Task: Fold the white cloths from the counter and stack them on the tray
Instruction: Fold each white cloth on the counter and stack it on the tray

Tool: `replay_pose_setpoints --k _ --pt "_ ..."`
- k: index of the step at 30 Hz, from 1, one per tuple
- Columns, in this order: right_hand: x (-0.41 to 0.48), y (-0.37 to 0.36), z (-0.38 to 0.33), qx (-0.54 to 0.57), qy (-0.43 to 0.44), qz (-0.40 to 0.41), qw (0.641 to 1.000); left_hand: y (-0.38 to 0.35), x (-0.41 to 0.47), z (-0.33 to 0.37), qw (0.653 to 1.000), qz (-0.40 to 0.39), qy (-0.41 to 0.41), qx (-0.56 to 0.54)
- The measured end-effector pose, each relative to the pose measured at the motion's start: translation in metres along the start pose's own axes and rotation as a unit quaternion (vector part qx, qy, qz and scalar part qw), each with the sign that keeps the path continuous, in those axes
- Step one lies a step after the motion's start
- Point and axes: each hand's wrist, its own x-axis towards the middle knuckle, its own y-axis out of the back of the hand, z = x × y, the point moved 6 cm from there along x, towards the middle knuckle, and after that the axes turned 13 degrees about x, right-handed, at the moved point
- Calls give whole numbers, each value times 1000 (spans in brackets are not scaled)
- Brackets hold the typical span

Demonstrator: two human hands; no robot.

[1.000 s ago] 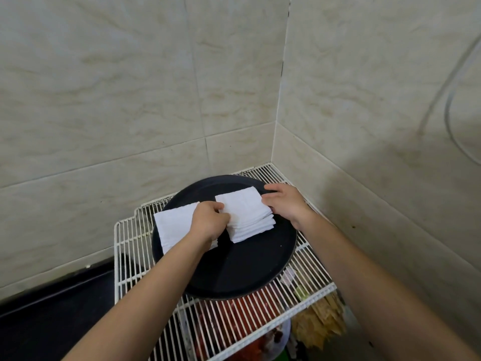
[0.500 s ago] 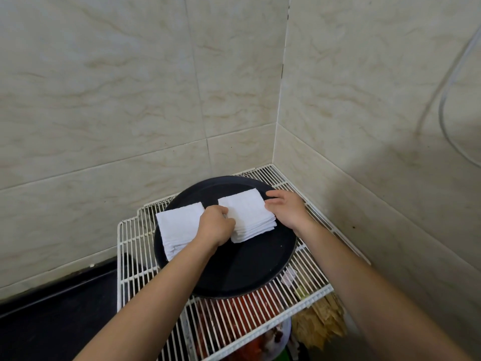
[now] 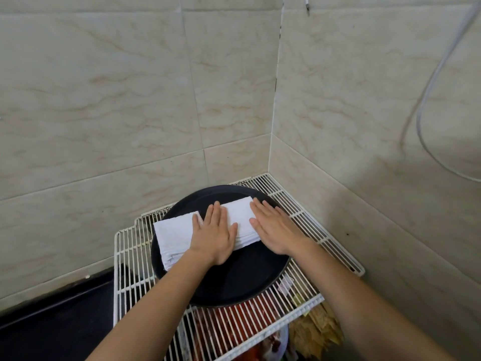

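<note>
A round black tray (image 3: 234,280) sits on a white wire rack (image 3: 307,217) in the tiled corner. Two stacks of folded white cloths lie side by side on the tray's far half: a left stack (image 3: 173,234) and a right stack (image 3: 240,217). My left hand (image 3: 214,234) lies flat with straight fingers, pressing down where the two stacks meet. My right hand (image 3: 273,226) lies flat on the right edge of the right stack, fingers straight and pointing towards the wall. Neither hand grips a cloth.
Tiled walls close in the rack behind and to the right. A black counter (image 3: 52,324) lies at the lower left. Under the rack are red items (image 3: 234,321) and yellowish packets (image 3: 316,332). A white cable (image 3: 426,105) hangs on the right wall.
Both hands have let go of the right stack's sides and now lie flat on top of the cloths. The right stack sits closer to the left stack.
</note>
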Motion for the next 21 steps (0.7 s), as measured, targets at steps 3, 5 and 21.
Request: replay_pose_setpoints --k 3,5,21 --pt "-5 -6 6 4 -21 -9 1000 -6 -1 7 1000 -2 -8 25" --pt "-5 -6 8 14 -27 -8 1000 -7 -2 10 999 -4 -6 37" --pt "-7 3 8 403 -160 139 890 -29 -73 -99 791 165 250 -534"
